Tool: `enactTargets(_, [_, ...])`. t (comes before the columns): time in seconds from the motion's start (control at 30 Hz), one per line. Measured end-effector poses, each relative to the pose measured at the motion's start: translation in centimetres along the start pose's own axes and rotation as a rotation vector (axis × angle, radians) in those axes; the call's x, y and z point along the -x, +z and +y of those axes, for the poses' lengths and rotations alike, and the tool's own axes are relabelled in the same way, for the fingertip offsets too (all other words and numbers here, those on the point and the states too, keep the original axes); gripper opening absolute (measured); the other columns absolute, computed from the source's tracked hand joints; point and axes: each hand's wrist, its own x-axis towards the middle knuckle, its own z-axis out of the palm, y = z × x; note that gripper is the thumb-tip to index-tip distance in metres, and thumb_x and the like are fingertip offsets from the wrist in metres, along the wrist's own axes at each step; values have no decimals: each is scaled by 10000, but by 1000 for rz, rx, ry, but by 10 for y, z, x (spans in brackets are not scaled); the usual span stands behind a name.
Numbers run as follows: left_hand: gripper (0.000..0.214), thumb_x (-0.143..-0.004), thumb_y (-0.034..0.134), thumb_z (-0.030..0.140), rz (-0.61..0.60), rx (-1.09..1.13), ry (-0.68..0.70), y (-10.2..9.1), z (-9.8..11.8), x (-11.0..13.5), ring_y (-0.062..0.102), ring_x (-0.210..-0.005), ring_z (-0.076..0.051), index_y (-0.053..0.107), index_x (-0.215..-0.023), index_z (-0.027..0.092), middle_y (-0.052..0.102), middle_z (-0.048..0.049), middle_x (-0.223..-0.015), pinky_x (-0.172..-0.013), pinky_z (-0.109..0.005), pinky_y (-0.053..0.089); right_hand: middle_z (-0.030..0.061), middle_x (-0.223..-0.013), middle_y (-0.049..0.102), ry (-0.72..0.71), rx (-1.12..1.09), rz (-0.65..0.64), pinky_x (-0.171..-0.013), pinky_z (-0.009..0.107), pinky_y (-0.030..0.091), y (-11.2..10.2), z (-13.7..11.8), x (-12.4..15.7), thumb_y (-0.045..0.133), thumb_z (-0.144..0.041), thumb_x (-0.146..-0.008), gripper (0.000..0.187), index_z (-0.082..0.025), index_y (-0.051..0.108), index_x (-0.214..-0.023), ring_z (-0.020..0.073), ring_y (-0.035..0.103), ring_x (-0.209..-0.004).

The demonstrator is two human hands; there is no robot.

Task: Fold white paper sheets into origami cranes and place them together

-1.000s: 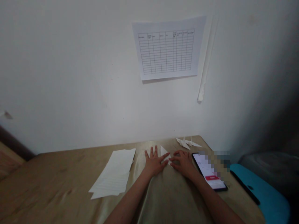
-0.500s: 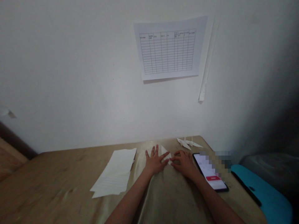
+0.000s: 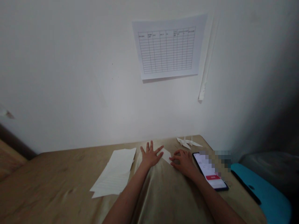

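A small piece of folded white paper lies on the brown cloth between my two hands. My left hand rests flat with its fingers spread, thumb and index finger at the paper's left edge. At the paper's right corner, the thumb and fingertips of my right hand are pinched together on it. White folded paper figures, which look like cranes, sit just beyond my right hand.
Several loose white sheets lie left of my left arm. A phone with a lit screen is right of my right hand, and a turquoise case stands beyond the table edge. The wall behind bears a printed table sheet.
My left hand has slid a little to the left, and more of the folded paper shows between the hands. My right hand stays at the paper's right corner.
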Motion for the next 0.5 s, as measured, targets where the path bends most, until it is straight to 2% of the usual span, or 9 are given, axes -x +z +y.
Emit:
enactTargets(0.2, [589,-941,298,753,69,-2,-27,4,2,3,96,-1563,-404,332,-1495,558,178,-17,-1703,-1146,-775,27,28,-1311,584,-2,3,-10,-1176,575,134,0,0,0,659,-461,-872,239,-406,755,-1084,294,421,-1319])
enactTargets(0.33, [591,-960,303,726,112,-18,3,4,2,6,122,-1561,-397,297,-1519,535,205,-45,-1697,-1140,-779,34,37,-1309,583,-8,1,1,-1172,577,140,1,1,0,651,-464,-877,243,-394,759,-1084,298,428,-1312])
enactTargets(0.5, [551,-994,339,650,125,-13,72,1,2,13,114,-1561,-401,231,-1525,555,135,-5,-1713,-1143,-777,77,38,-1293,593,-15,12,13,-1169,583,143,2,1,0,659,-461,-872,234,-398,761,-1073,303,429,-1313])
